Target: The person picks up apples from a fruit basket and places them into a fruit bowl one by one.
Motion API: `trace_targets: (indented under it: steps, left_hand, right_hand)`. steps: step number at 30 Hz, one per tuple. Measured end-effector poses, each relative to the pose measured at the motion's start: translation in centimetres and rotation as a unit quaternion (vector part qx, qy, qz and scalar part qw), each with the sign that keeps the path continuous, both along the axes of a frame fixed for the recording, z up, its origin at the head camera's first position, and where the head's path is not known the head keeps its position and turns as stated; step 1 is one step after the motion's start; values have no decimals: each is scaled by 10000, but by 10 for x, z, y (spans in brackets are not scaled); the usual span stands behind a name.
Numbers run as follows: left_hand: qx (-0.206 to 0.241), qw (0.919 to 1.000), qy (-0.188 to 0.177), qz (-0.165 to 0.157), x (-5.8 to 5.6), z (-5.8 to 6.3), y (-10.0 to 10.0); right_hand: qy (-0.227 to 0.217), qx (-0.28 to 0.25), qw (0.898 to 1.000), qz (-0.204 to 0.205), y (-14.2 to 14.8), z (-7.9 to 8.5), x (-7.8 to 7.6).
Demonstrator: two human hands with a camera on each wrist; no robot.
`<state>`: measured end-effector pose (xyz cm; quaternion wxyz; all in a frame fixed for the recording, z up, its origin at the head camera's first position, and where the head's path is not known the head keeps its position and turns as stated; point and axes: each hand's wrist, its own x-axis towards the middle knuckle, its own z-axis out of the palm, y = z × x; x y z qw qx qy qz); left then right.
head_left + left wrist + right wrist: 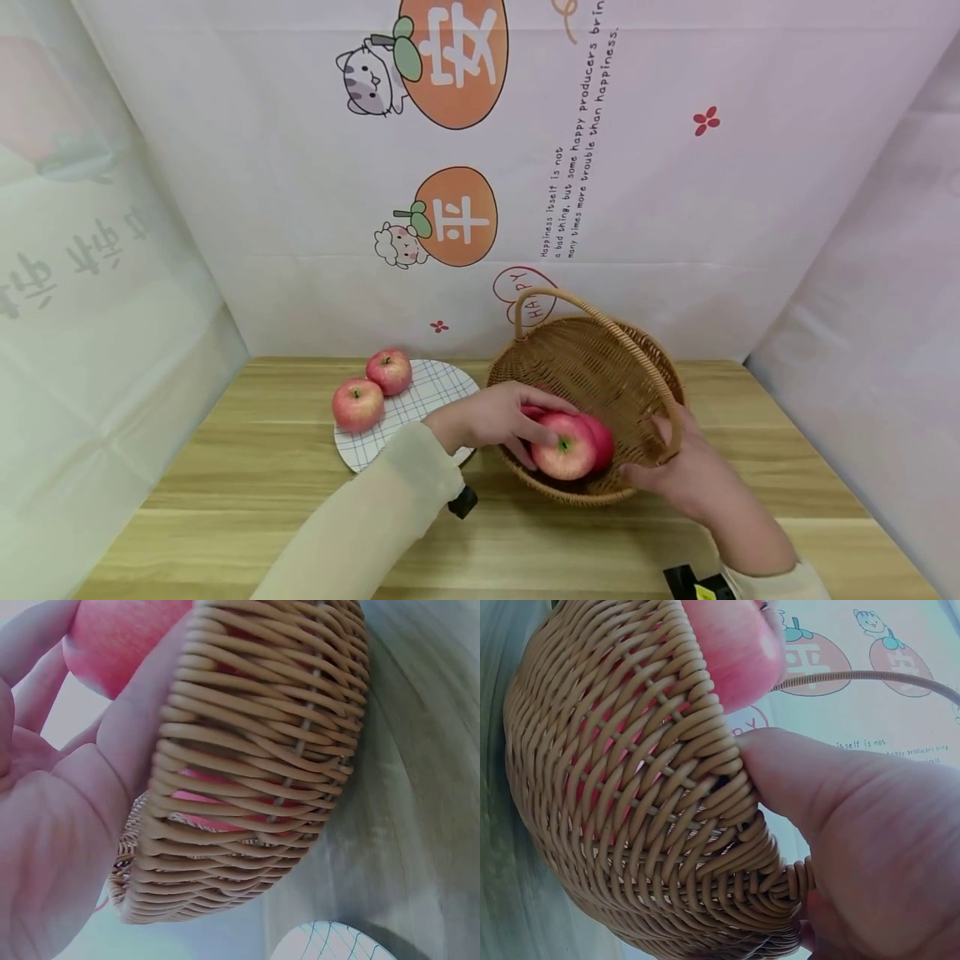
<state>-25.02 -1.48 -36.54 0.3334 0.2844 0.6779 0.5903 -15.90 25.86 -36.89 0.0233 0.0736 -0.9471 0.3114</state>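
Note:
My left hand [495,417] holds a pink-red apple [564,454] at the near rim of a brown wicker basket [562,358], fingers spread around the fruit. Behind it more red fruit [602,442] lies inside, partly hidden by that apple. In the left wrist view the held apple [124,645] shows above the woven wall [255,727], with red visible through the gaps. My right hand [693,475] grips the basket's right side near the foot of the handle [622,333], its thumb [780,761] over the rim in the right wrist view.
Left of the basket, a round white plate [431,379] with a blue grid pattern lies on the wood-grain table [247,467]. Two apples [357,406] sit at its left edge. A printed white cloth [637,208] hangs behind the table, with more cloth at both sides.

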Motion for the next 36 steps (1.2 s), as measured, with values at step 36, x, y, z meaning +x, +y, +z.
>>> trace_targets:
  steps: [36]
  left_hand:
    - [2042, 8933, -947, 3891, -22, 26, -80]
  right_hand:
    - [-134, 196, 9997, -35, 9, -1, -5]
